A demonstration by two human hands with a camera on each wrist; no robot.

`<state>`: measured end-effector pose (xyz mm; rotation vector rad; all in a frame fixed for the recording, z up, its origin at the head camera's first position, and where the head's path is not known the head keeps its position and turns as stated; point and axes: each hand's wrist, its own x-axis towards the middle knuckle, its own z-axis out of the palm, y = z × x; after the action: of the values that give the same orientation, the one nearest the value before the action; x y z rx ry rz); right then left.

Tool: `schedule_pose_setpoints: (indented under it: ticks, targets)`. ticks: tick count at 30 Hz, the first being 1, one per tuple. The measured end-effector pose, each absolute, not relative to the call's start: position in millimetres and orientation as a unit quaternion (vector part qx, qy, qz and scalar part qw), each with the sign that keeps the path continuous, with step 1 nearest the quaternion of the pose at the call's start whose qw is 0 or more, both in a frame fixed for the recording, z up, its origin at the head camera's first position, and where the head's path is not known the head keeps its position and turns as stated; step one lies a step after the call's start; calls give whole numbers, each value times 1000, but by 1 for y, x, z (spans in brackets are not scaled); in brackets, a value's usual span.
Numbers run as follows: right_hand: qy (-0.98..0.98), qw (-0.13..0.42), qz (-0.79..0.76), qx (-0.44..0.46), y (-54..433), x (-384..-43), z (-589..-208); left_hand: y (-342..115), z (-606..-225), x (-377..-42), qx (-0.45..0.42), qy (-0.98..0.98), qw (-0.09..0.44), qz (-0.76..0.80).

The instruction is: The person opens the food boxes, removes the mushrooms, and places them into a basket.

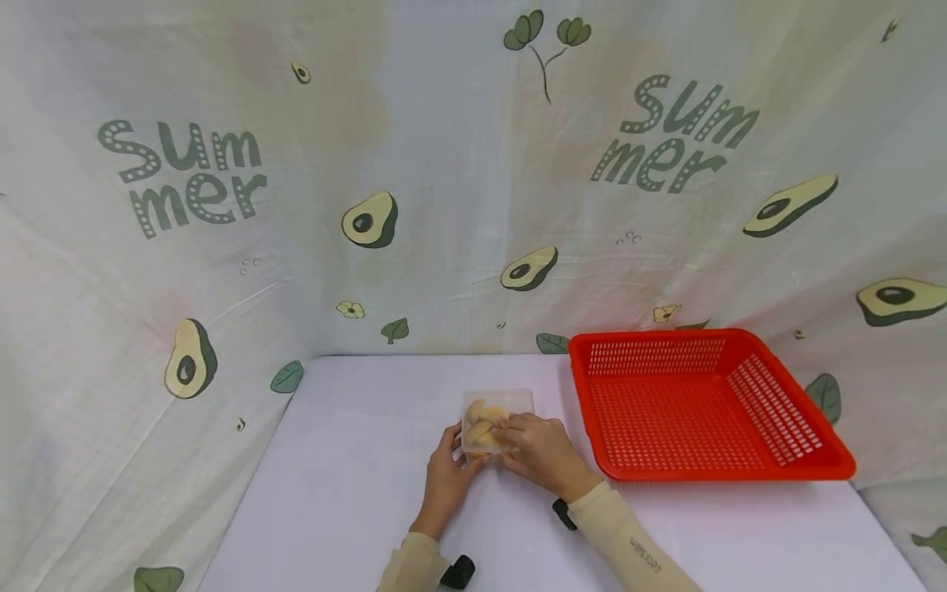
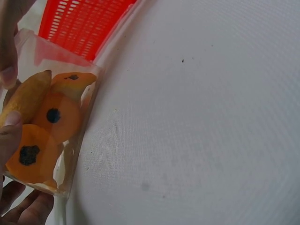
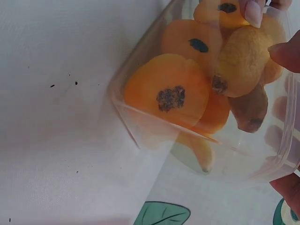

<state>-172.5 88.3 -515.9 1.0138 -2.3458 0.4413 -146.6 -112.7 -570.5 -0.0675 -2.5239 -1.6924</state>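
Note:
A clear plastic box (image 1: 521, 400) with several orange loquats (image 1: 481, 432) in it stands near the middle of the table. My left hand (image 1: 445, 483) grips its near left corner; in the left wrist view the thumb (image 2: 10, 136) lies along a side and the fingers (image 2: 35, 208) curl beneath. From the right, my right hand (image 1: 543, 448) reaches over the rim. Its fingertips (image 3: 252, 13) are at the loquats in the right wrist view, and I cannot tell whether they pinch one. Dark blossom ends mark several fruits, such as a large loquat (image 3: 168, 93) against the wall.
To the right of the box sits a red perforated plastic basket (image 1: 673, 419), its rim close to my right forearm. A white cloth covers the table (image 1: 340, 460). Behind it hangs a curtain (image 1: 444, 164) printed with avocados and lettering.

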Motion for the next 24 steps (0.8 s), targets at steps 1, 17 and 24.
schedule_pose_setpoints:
  ticks: [1,17,24]
  targets:
    - [-871,269,164,376,88,-172,-515,-113,-571,-146,-21,-829,51,-557]
    - [-852,302,166,394,89,-175,-518,-111,-571,-143,-23,-824,61,-563]
    - [-852,292,200,386,88,-174,-506,-114,-571,-141,-40,-823,51,-565]
